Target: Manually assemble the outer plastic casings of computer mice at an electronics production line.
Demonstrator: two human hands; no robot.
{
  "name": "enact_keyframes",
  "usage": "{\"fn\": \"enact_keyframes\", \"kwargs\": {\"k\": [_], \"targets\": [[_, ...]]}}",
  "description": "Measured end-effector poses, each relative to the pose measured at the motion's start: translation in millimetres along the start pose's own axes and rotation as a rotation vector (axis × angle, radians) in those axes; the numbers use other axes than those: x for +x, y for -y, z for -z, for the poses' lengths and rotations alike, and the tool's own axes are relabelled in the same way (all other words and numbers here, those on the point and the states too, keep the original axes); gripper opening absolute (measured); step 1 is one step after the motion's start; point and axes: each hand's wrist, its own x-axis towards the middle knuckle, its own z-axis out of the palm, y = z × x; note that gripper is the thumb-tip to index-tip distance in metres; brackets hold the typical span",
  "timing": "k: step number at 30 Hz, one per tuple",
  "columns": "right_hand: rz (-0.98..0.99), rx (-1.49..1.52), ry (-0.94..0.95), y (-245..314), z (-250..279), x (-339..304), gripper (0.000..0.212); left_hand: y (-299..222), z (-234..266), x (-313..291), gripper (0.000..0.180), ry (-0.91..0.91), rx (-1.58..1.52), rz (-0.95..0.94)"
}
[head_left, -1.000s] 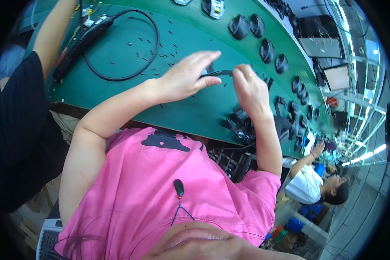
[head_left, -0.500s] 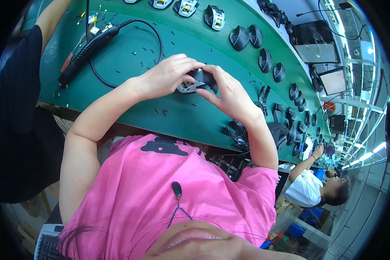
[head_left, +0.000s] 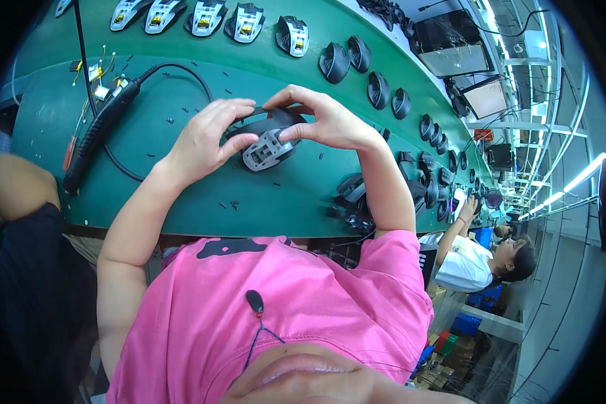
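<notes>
Above the green work table (head_left: 161, 209) I hold a partly built computer mouse (head_left: 268, 152) in both hands. Its grey frame with cut-outs faces me, and a curved black shell (head_left: 276, 122) lies across its far part. My left hand (head_left: 205, 138) grips the left side of the black shell, thumb pointing in toward the frame. My right hand (head_left: 323, 121) is closed round the right side, thumb pressed where shell and frame meet and fingers over the far edge. Whether the shell is seated on the frame I cannot tell.
A black corded power screwdriver (head_left: 104, 128) lies at left, beside small wired parts (head_left: 97, 84). Tiny black pieces are scattered about. Mice with grey frames (head_left: 246, 23) and black mouse shells (head_left: 334, 62) line the far side. More black parts (head_left: 353, 195) lie at right. Other people sit on both sides.
The view has shifted. My hands have spread apart a little and the mouse has tilted, so more of its grey frame shows. At left, the neighbour's arm has come down.
</notes>
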Motion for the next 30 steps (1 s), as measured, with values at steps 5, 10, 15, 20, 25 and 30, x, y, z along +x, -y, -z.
{"fn": "enact_keyframes", "kwargs": {"k": [5,10,15,20,25,30], "targets": [[0.025,-0.073,-0.017,0.9,9.6,24.2,0.055,4.4,-1.5,-3.7,0.034,-0.116,0.021,0.139],[0.131,-0.564,-0.533,-40.3,41.8,71.7,0.051,13.5,3.5,0.7,0.041,-0.297,0.108,0.270],[-0.362,-0.847,-0.866,-112.7,77.8,117.7,0.056,10.4,3.3,1.7,0.044,-0.289,0.088,0.224],[-0.461,-0.980,-0.918,-151.9,46.2,145.1,0.056,7.2,3.4,0.5,0.041,-0.259,0.045,0.253],[-0.372,-0.902,-0.965,-172.7,43.8,141.6,0.060,4.8,1.4,0.6,0.039,-0.235,0.030,0.239],[-0.211,-0.500,-0.919,-123.7,50.7,118.9,0.056,13.2,-2.7,-1.6,0.044,-0.336,-0.412,0.367]]}}
